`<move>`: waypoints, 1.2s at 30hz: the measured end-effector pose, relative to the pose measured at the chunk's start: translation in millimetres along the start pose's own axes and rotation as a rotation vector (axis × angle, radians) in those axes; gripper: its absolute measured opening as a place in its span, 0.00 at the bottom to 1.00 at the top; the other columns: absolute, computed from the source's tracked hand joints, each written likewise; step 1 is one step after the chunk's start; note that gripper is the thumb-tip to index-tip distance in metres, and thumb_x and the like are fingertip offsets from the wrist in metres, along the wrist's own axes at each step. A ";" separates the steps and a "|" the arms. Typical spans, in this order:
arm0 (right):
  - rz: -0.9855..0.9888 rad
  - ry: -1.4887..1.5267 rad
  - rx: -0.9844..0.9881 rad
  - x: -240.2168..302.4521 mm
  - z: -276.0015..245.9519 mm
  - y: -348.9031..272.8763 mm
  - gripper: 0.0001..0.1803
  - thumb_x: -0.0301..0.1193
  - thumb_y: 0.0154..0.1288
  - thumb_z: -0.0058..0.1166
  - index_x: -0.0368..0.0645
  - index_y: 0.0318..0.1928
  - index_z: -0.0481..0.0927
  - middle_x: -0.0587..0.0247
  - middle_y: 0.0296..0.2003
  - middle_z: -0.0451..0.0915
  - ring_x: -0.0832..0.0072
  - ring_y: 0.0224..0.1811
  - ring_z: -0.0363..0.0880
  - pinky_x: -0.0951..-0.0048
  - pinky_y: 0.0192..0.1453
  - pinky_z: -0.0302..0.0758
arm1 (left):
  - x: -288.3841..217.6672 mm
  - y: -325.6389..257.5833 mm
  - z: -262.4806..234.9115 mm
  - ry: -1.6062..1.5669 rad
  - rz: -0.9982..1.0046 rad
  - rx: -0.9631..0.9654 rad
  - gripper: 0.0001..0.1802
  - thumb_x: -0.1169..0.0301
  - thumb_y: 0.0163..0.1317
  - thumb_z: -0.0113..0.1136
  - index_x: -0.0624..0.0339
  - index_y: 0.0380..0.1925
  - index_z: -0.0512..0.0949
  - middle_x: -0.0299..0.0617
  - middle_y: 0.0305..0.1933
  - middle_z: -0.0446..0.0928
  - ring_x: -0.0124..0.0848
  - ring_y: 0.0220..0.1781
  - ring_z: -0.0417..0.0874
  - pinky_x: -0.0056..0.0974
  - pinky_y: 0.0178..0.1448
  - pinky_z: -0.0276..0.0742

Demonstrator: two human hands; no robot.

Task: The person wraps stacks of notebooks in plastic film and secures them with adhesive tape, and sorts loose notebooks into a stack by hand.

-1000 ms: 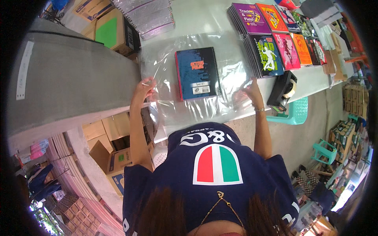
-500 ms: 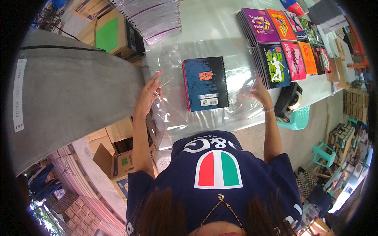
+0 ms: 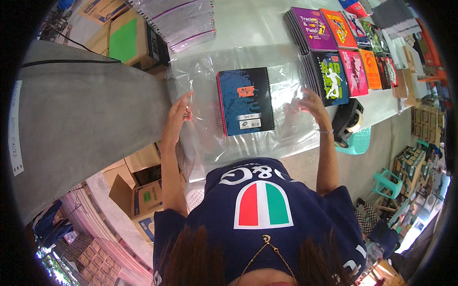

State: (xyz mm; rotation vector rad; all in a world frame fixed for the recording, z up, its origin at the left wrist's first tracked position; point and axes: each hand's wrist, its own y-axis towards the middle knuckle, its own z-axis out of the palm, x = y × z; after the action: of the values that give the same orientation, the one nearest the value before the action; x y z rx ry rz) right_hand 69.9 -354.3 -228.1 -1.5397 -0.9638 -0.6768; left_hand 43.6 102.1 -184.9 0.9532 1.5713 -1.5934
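A spiral-bound notebook point(image 3: 246, 106) with a dark blue and black cover lies on a clear plastic sheet point(image 3: 200, 143) in front of me. My left hand point(image 3: 179, 113) is at the sheet's left side, fingers closed on its edge. On the opposite side my right hand point(image 3: 313, 107) pinches the sheet, its fingertips bent toward the notebook. Neither hand touches the notebook. Glare and wrinkles on the plastic hide exactly where the fingertips meet it.
Stacked notebooks with bright covers point(image 3: 312, 29) stand at the far right of the pale table point(image 3: 253, 24). A black tape dispenser point(image 3: 347, 120) sits by its right edge, above a green stool point(image 3: 355, 141). Wrapped notebook stacks point(image 3: 186, 21) lie far left. A grey surface point(image 3: 90, 114) adjoins on the left.
My left hand's fingers have drawn closer together at the sheet's edge. My right hand has moved slightly inward. The whole view has shifted a little, and the notebook keeps its place on the sheet.
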 end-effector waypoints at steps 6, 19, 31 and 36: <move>0.034 0.132 0.130 41.1 14.9 5.7 0.28 0.32 0.60 0.62 0.40 0.60 0.69 0.66 0.32 0.78 0.81 0.32 0.78 0.82 0.33 0.74 | -25.9 -7.9 32.7 0.112 0.108 -0.052 0.21 0.56 0.72 0.45 0.51 0.58 0.74 0.26 0.24 0.60 0.17 0.24 0.62 0.25 0.27 0.61; -0.036 -0.080 0.457 98.9 36.7 -11.4 0.12 0.36 0.66 0.56 0.42 0.42 0.77 0.72 0.21 0.75 0.85 0.20 0.75 0.84 0.26 0.72 | -41.4 -9.0 65.8 0.681 0.261 -0.264 0.17 0.58 0.71 0.43 0.58 0.44 0.74 0.55 0.32 0.79 0.55 0.37 0.80 0.51 0.39 0.72; -0.034 -0.013 0.491 104.8 63.6 -14.9 0.11 0.37 0.68 0.53 0.42 0.40 0.74 0.68 0.22 0.77 0.81 0.22 0.77 0.81 0.24 0.73 | -39.0 -3.8 80.1 0.463 0.234 -0.143 0.18 0.57 0.72 0.41 0.62 0.38 0.71 0.52 0.23 0.71 0.45 0.27 0.76 0.46 0.35 0.69; -0.087 0.029 0.416 93.8 89.2 -16.1 0.11 0.38 0.70 0.50 0.42 0.39 0.72 0.70 0.25 0.74 0.83 0.24 0.76 0.82 0.26 0.73 | -32.5 6.1 102.8 0.410 0.318 -0.121 0.16 0.59 0.72 0.42 0.61 0.38 0.69 0.56 0.23 0.73 0.55 0.29 0.77 0.51 0.33 0.67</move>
State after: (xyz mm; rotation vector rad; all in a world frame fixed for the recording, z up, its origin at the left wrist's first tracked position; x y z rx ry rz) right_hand 95.0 -247.0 -158.4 -1.1247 -1.0780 -0.5172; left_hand 61.6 -1.3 -159.9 1.4467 1.6576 -1.1173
